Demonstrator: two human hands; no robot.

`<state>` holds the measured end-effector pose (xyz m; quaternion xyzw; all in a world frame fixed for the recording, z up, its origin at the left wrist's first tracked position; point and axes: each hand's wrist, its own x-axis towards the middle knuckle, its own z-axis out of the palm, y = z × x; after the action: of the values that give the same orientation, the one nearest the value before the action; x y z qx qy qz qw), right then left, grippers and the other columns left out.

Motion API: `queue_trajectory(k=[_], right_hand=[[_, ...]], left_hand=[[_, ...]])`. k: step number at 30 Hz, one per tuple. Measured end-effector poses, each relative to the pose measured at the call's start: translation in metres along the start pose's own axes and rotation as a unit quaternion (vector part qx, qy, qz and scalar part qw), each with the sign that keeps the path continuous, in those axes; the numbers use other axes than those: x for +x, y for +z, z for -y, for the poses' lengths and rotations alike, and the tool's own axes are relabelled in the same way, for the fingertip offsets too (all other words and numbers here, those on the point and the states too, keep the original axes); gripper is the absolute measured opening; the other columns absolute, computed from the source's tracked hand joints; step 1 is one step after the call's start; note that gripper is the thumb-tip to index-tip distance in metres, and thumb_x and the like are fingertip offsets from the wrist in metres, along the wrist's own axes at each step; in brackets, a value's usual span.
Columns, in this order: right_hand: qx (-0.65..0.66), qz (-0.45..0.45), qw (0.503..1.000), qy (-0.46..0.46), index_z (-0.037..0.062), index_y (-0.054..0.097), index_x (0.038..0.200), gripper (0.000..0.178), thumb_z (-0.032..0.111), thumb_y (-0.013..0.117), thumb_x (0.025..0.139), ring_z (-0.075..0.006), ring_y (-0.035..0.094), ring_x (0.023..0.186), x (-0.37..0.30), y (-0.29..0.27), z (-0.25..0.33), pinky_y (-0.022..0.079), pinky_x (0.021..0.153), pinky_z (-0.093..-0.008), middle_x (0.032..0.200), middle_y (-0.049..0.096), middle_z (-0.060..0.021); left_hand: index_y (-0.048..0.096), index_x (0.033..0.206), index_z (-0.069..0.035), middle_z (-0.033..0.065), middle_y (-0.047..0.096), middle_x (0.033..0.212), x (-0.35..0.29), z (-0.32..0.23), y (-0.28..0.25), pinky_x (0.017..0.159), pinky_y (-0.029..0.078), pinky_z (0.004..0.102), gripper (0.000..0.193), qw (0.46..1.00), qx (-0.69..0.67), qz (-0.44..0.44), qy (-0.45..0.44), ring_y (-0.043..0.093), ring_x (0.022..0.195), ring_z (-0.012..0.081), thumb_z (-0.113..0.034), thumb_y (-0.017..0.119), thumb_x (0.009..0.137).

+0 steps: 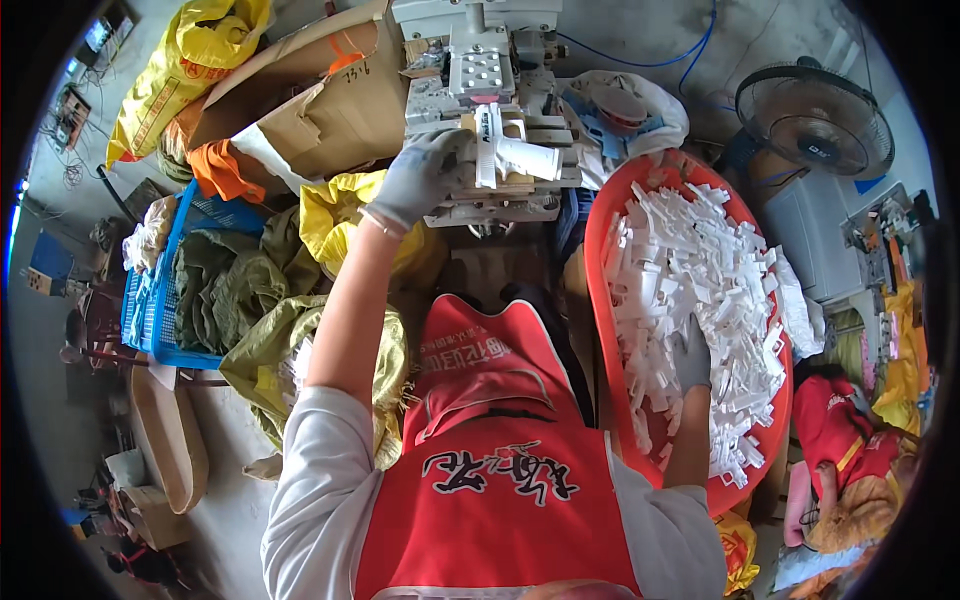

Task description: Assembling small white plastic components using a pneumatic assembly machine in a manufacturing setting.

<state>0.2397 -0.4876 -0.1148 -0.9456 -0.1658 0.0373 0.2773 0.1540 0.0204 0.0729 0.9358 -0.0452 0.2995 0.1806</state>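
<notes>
My left hand (425, 175), in a grey-white glove, reaches to the machine (480, 75) ahead of me. Its fingers are bent in at the left edge of a white plastic pistol-shaped piece (527, 158), which lies on the machine's bed under a metal head; the fingertips are partly hidden. On my right stands a long red tub (600, 290) heaped with white plastic pieces (690, 260). Down in this heap is my gloved right hand (690, 360), its fingers stretched out and somewhat apart among the pieces. No single piece shows clearly in its grip.
Left of the machine stand a cardboard box (340, 110), a yellow sack (190, 75) and a blue basket (165, 300) of green cloth. An open olive sack (250, 345) sits beside my left arm. Beyond the tub is a black fan (815, 120). A white bag (655, 105) lies by the machine.
</notes>
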Motion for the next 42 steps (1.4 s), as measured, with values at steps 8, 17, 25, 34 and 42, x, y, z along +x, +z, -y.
queue_trajectory(k=[8, 17, 25, 34, 42], right_hand=[[0.316, -0.066, 0.927, -0.189, 0.0013, 0.037, 0.137, 0.051, 0.004, 0.048, 0.087, -0.0216, 0.042, 0.122, 0.074, -0.035, 0.177, 0.033, 0.101, -0.0312, 0.131, 0.044, -0.0124], [0.133, -0.057, 0.876, -0.46, 0.0163, 0.059, 0.117, 0.043, 0.01, 0.067, 0.076, -0.0287, 0.057, 0.097, 0.152, 0.001, 0.325, 0.045, 0.086, -0.0351, 0.105, 0.058, -0.0083], [0.077, -0.114, 0.867, -0.479, 0.0107, 0.055, 0.12, 0.04, 0.025, 0.062, 0.083, -0.0335, 0.055, 0.102, 0.15, -0.026, 0.292, 0.044, 0.088, -0.039, 0.115, 0.056, -0.0107], [0.113, -0.041, 0.986, 0.113, 0.0055, 0.057, 0.116, 0.038, 0.03, 0.052, 0.089, -0.0302, 0.057, 0.104, 0.06, -0.005, -0.03, 0.044, 0.089, -0.0364, 0.114, 0.059, -0.0152], [-0.226, -0.049, 0.968, 0.1, 0.0172, 0.046, 0.13, 0.062, 0.03, 0.068, 0.073, -0.0314, 0.041, 0.122, 0.02, 0.07, -0.101, 0.036, 0.1, -0.041, 0.13, 0.045, -0.0115]], left_hand=[[0.059, 0.105, -0.002, 0.0146, 0.062, 0.099, -0.014, 0.0, -0.008, 0.08, 0.048, 0.0335, 0.03, 0.979, -0.132, -0.122, -0.091, 0.062, 0.091, 0.027, -0.003, 0.063, 0.076], [0.059, 0.105, -0.001, 0.008, 0.065, 0.101, -0.172, 0.007, -0.06, 0.075, 0.049, 0.0254, 0.019, 0.933, -0.06, -0.241, -0.262, 0.061, 0.084, 0.0116, -0.004, 0.06, 0.086], [0.06, 0.111, -0.002, 0.0067, 0.064, 0.1, -0.329, -0.002, -0.08, 0.08, 0.047, 0.0254, 0.024, 0.853, -0.013, -0.235, -0.465, 0.058, 0.087, 0.013, -0.004, 0.056, 0.087], [0.049, 0.127, -0.002, 0.0134, 0.053, 0.127, -0.414, 0.005, -0.129, 0.093, 0.045, 0.0316, 0.037, 0.829, 0.114, -0.149, -0.527, 0.054, 0.111, 0.0231, -0.019, 0.051, 0.094], [0.059, 0.113, 0.002, 0.0134, 0.065, 0.104, -0.261, -0.02, -0.042, 0.081, 0.048, 0.0297, 0.028, 0.936, 0.051, 0.001, -0.347, 0.062, 0.093, 0.0205, -0.009, 0.055, 0.088]])
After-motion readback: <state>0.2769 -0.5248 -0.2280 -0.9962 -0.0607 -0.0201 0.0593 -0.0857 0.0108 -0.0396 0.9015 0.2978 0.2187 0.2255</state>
